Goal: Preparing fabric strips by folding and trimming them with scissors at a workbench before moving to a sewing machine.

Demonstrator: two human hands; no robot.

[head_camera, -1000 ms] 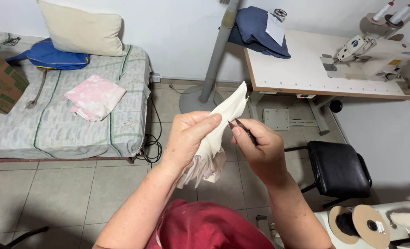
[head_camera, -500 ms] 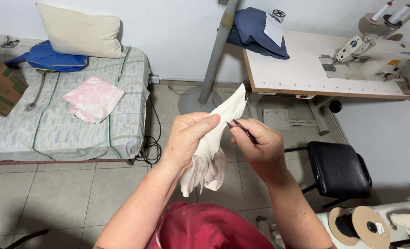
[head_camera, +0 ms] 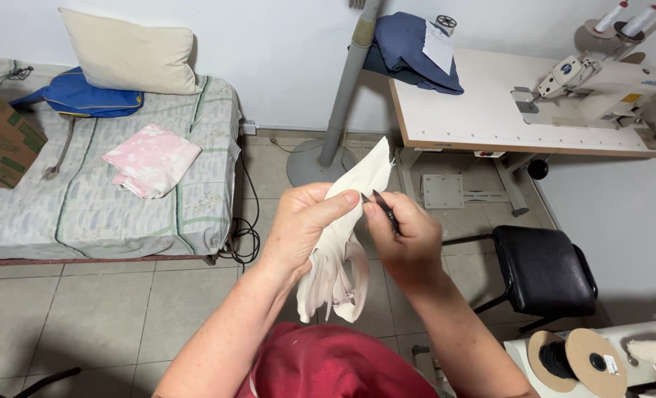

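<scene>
Together, the left hand [head_camera: 306, 228] pinches the cream cloth [head_camera: 343, 236] upright, the right hand [head_camera: 409, 239] gripping a dark tool [head_camera: 384, 206].

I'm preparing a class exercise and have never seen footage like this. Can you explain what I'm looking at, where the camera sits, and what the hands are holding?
The camera is worn on a person's head and looks down at their own hands. The left hand grips a piece of cream cloth. The right hand pinches a small dark tool against the cloth; I cannot tell what kind. Around them: a sewing machine on a white table, a black stool, and a bed with a pillow and folded pink fabric.
</scene>
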